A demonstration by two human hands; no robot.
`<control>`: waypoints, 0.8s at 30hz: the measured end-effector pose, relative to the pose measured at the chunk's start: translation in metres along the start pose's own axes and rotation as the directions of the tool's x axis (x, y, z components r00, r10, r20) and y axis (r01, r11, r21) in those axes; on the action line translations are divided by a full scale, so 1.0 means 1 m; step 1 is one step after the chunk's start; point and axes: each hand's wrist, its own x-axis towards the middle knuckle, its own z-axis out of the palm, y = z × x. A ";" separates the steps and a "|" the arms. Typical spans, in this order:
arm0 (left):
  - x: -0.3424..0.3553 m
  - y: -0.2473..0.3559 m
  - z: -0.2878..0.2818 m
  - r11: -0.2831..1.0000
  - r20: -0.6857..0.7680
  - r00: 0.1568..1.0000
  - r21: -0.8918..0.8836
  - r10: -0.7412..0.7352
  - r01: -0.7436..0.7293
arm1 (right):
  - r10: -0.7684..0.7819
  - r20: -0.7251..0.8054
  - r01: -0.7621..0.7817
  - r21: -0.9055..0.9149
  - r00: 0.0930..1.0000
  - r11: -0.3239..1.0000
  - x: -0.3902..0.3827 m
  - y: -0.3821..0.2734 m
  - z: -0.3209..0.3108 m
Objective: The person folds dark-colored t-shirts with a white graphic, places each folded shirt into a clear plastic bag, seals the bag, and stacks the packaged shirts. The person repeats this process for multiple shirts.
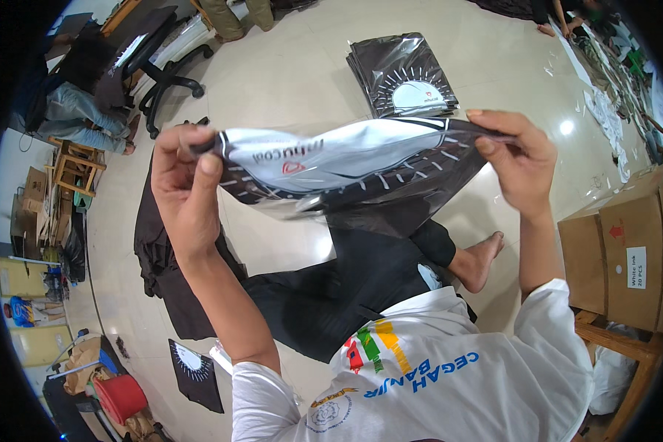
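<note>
Stretched between my two raised hands is a folded black shirt in a clear plastic bag (346, 166), its white half-round print with short rays facing up. My left hand (186, 180) pinches one top corner between thumb and fingers. The opposite corner is gripped the same way by my right hand (519, 155). The bag's lower edge sags and is partly blurred. Beyond it on the floor lies a stack of bagged black shirts (405, 74) with the same print. Loose dark cloth (158, 243) is heaped beside my left forearm.
A folded printed shirt (195, 376) lies on the floor at lower left, near a red bucket (120, 400). Cardboard boxes (619, 250) stand on a wooden frame at right. An office chair (171, 81) and another person (88, 110) are at upper left.
</note>
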 end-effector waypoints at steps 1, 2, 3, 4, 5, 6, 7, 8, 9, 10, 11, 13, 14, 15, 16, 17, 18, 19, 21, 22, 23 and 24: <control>-0.004 0.000 -0.001 0.999 0.007 0.999 -0.025 0.035 -0.034 | -0.037 0.054 0.038 -0.007 0.998 0.999 0.010 -0.002 -0.004; -0.009 0.000 -0.001 0.996 0.013 0.998 -0.050 0.069 -0.068 | -0.006 0.090 0.004 0.017 0.996 1.000 0.019 -0.003 -0.006; -0.013 -0.003 -0.001 0.999 -0.008 0.999 -0.025 0.034 -0.034 | 0.025 0.126 -0.030 0.041 0.992 0.999 0.027 -0.005 -0.007; -0.018 -0.007 0.000 1.000 -0.029 1.000 -0.001 -0.001 0.001 | 0.055 0.162 -0.066 0.063 0.985 0.996 0.033 -0.005 -0.008; -0.023 -0.011 0.000 0.999 -0.053 0.998 0.026 -0.036 0.037 | 0.066 0.189 -0.078 0.057 0.980 0.995 0.038 -0.003 -0.008; -0.029 -0.021 0.001 0.998 -0.101 0.993 0.023 -0.058 0.060 | 0.077 0.214 -0.090 0.049 0.974 0.995 0.041 0.000 -0.008; -0.035 -0.022 0.002 0.991 -0.108 0.986 0.023 -0.131 0.134 | 0.088 0.238 -0.101 0.041 0.967 0.994 0.046 0.002 -0.008; -0.037 -0.024 0.005 0.991 -0.157 0.981 0.057 -0.114 0.125 | 0.097 0.265 -0.107 0.021 0.959 0.994 0.050 0.003 -0.010; -0.039 -0.025 0.007 0.989 -0.206 0.974 0.091 -0.096 0.116 | 0.106 0.292 -0.112 0.001 0.951 0.994 0.055 0.003 -0.012; -0.035 -0.026 0.005 0.988 -0.216 0.975 0.131 -0.055 0.085 | 0.115 0.317 -0.115 -0.020 0.941 0.993 0.060 0.004 -0.013; -0.030 -0.027 0.002 0.984 -0.224 0.974 0.169 -0.020 0.059 | 0.117 0.321 -0.115 -0.024 0.940 0.993 0.065 0.007 -0.014; -0.026 -0.025 0.003 0.974 -0.240 0.969 0.227 0.052 0.004 | 0.119 0.329 -0.114 -0.033 0.937 0.993 0.078 0.014 -0.013; -0.026 -0.018 0.004 0.967 -0.255 0.963 0.254 0.089 -0.023 | 0.077 0.310 -0.085 0.015 0.948 0.996 0.080 0.019 -0.010; -0.026 -0.012 0.004 0.960 -0.271 0.955 0.278 0.120 -0.041 | 0.099 0.295 -0.097 -0.023 0.950 0.995 0.078 0.015 -0.010; -0.033 0.000 0.006 0.944 -0.249 0.954 0.319 0.168 -0.083 | 0.122 0.278 -0.109 -0.060 0.953 0.992 0.073 0.005 -0.012; -0.045 0.008 0.010 0.946 -0.276 0.942 0.309 0.189 -0.099 | 0.145 0.263 -0.121 -0.106 0.954 0.987 0.065 -0.004 -0.014; -0.062 0.013 0.005 0.885 -0.134 0.960 0.436 0.246 -0.165 | -0.040 0.321 0.124 -0.245 0.946 0.961 0.054 -0.003 -0.021; -0.080 0.020 0.001 0.804 0.017 0.961 0.543 0.276 -0.241 | 0.022 0.409 0.060 -0.185 0.912 0.981 0.039 -0.003 -0.028; -0.131 0.027 0.000 0.767 0.235 0.966 0.599 0.109 -0.232 | 0.097 0.508 -0.083 -0.051 0.856 0.995 -0.007 -0.002 -0.028; -0.158 0.016 0.003 0.782 0.252 0.968 0.603 0.004 -0.160 | 0.219 0.529 -0.220 -0.061 0.820 0.974 -0.037 0.000 -0.028; -0.190 0.005 0.009 0.780 0.255 0.960 0.621 -0.111 -0.075 | 0.273 0.560 -0.262 -0.102 0.782 0.960 -0.062 0.006 -0.022; -0.224 -0.009 0.014 0.773 0.239 0.947 0.634 -0.213 0.014 | 0.327 0.588 -0.306 -0.138 0.740 0.942 -0.089 0.016 -0.017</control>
